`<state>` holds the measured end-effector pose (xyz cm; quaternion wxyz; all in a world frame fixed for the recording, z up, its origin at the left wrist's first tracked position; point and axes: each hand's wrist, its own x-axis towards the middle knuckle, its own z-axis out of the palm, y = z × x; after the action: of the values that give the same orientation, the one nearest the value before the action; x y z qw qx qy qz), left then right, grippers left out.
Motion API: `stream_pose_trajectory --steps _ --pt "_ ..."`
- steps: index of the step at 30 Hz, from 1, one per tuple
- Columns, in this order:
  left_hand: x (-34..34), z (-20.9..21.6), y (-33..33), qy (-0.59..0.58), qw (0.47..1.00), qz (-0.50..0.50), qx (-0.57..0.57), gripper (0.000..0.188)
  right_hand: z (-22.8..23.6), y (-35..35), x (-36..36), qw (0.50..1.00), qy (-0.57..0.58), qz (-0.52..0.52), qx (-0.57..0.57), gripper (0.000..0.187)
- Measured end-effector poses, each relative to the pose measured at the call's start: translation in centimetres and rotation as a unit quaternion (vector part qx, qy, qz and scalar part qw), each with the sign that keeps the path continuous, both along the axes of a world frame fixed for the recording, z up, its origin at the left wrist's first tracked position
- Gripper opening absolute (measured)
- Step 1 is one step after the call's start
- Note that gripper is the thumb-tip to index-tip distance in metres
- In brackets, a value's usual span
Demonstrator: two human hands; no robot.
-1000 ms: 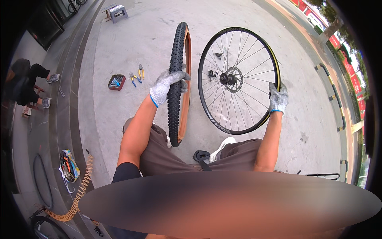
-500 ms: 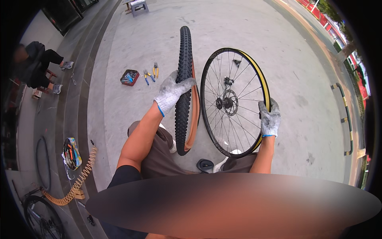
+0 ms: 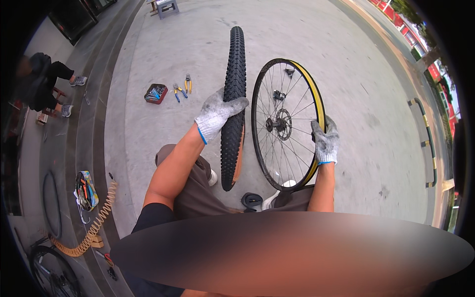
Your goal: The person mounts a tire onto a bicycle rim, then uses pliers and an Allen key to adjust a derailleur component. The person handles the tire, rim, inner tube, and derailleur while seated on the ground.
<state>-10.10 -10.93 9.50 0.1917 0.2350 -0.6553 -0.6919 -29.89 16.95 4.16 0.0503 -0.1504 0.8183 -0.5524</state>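
Observation:
My left hand, in a grey-white work glove, is closed round a knobby black bicycle tire with a tan sidewall, held upright with its tread facing me. To the right, my gloved right hand grips the rim of a bare spoked wheel. A yellow strip lines the rim's bed, and a disc rotor sits at the hub. Tire and wheel stand apart with a narrow gap between them. On the ground between my feet lies a coiled black inner tube.
A red box of small parts and two pliers lie ahead to the left. Farther left are a tool bag, a coiled air hose, steps and a seated person. A striped barrier stands at right.
The tire has turned so its tread faces me more and less of the tan sidewall shows. The wheel has turned slightly narrower in view, and my right hand has shifted left with it.

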Motion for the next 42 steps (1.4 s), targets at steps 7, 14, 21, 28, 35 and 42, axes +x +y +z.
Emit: stream_pose_trajectory --steps 7,14,21,28,35,42 --pt "-1.1 0.6 1.7 0.024 0.996 0.011 0.082 0.043 0.7 0.4 0.1 0.996 -0.039 0.065 -0.044 0.045" --pt "-1.8 0.5 1.8 0.017 0.997 0.040 0.071 0.031 1.1 0.3 0.5 0.997 -0.050 0.046 -0.049 0.041" --pt "-1.6 0.5 1.7 0.021 0.999 0.018 0.047 0.036 0.7 0.1 0.1 0.996 -0.054 0.043 -0.050 0.038" --pt "-1.0 0.6 1.6 0.019 0.999 -0.002 0.046 0.049 0.3 0.2 0.2 0.995 -0.063 0.051 -0.055 0.037" --pt "-1.1 -0.1 1.3 0.086 0.985 -0.019 0.147 0.053 0.2 -0.2 0.4 0.995 -0.065 0.051 -0.048 0.034" --pt "-1.1 -1.1 0.4 0.213 0.899 -0.115 0.366 0.040 0.1 -0.2 0.3 0.996 -0.058 0.046 -0.053 0.031"
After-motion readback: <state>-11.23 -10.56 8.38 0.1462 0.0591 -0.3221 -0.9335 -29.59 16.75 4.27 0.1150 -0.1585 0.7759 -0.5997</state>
